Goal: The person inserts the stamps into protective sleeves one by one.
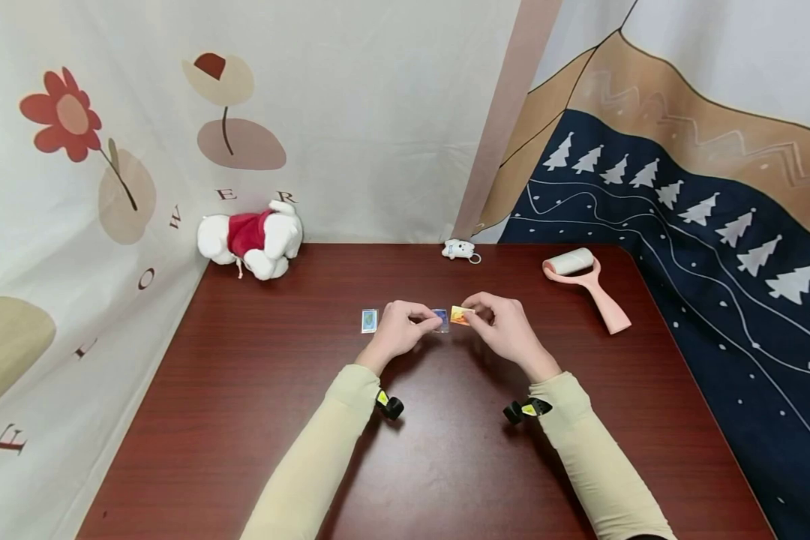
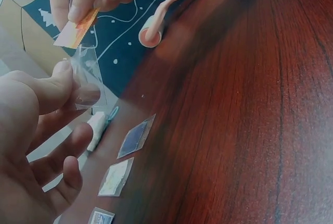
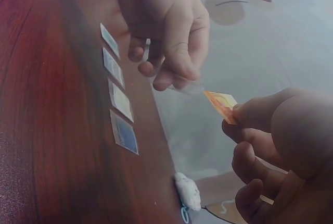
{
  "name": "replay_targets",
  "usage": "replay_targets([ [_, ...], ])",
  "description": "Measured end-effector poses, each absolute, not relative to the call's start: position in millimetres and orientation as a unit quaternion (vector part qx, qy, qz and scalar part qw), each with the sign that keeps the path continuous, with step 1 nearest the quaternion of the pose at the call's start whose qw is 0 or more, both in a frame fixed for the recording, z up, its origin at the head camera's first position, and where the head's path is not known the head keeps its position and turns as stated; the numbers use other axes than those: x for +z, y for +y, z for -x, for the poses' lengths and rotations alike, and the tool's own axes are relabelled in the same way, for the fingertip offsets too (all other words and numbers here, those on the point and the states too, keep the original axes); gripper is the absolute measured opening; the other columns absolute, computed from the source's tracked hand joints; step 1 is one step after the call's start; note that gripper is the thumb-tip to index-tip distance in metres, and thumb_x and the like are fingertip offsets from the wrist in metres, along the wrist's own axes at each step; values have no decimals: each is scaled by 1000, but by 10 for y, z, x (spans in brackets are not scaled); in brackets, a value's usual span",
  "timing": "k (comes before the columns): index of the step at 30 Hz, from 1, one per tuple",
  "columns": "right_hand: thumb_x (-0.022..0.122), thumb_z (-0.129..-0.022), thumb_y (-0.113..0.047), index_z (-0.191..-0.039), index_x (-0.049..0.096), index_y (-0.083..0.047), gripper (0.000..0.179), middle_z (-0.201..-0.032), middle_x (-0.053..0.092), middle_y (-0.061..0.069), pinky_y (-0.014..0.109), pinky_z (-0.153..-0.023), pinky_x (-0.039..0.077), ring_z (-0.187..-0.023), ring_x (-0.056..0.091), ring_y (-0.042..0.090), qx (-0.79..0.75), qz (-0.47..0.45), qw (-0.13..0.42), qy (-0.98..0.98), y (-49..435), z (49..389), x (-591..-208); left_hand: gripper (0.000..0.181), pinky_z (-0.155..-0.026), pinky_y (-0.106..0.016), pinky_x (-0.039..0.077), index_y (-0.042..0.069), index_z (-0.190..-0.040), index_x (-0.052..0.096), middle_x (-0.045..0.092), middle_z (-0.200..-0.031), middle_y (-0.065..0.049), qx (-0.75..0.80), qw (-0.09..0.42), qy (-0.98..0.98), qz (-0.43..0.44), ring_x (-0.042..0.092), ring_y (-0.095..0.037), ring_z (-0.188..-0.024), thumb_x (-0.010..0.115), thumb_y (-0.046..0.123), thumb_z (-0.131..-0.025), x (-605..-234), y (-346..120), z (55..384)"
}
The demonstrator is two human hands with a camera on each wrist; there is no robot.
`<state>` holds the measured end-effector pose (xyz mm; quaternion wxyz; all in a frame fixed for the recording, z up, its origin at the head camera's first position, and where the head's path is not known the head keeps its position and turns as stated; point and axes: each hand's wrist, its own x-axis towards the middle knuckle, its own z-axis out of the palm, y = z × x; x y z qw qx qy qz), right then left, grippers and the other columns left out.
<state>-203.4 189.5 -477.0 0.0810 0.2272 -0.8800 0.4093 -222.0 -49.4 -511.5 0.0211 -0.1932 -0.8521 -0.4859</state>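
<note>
My left hand (image 1: 400, 328) pinches a small clear plastic sleeve (image 2: 97, 73) between thumb and fingertip. In my right hand (image 1: 504, 328), thumb and forefinger grip an orange-and-yellow stamp (image 3: 220, 105) with a toothed edge. The stamp's edge is right at the sleeve's mouth, both held above the table. Below the hands, several stamps in clear sleeves lie in a row: a dark blue one (image 3: 125, 133) at the right end, a pale one (image 3: 120, 102) beside it, and a light-blue one (image 1: 369, 321) at the left end. My left hand partly hides the row in the head view.
On the dark red-brown table (image 1: 439, 465), a white plush toy (image 1: 280, 236) in a red top lies at the back left. A small white plush keychain (image 1: 457, 249) sits at the back edge. The pink lint roller (image 1: 590, 285) is at the back right.
</note>
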Motion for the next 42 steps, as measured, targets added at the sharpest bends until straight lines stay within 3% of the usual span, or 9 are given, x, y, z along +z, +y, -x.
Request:
replay_targets([
  [30, 77, -95, -10, -104, 78, -14, 10, -95, 78, -1, 31, -68, 55, -77, 67, 11, 360, -260, 93, -891, 1881, 2055, -4748, 15, -68, -25, 51, 15, -79, 83, 77, -77, 6, -461, 38, -859, 220, 64, -7, -70, 82, 22, -93, -5047, -481, 2236],
  [42, 78, -95, -10, -106, 78, -14, 11, -94, 77, 0, 30, -64, 53, -71, 62, 12, 371, -256, 77, -889, 1890, 2052, -4742, 14, -68, -24, 51, 14, -80, 84, 78, -77, 5, -484, 32, -850, 205, 65, -6, -70, 82, 21, -93, -5057, -478, 2233],
])
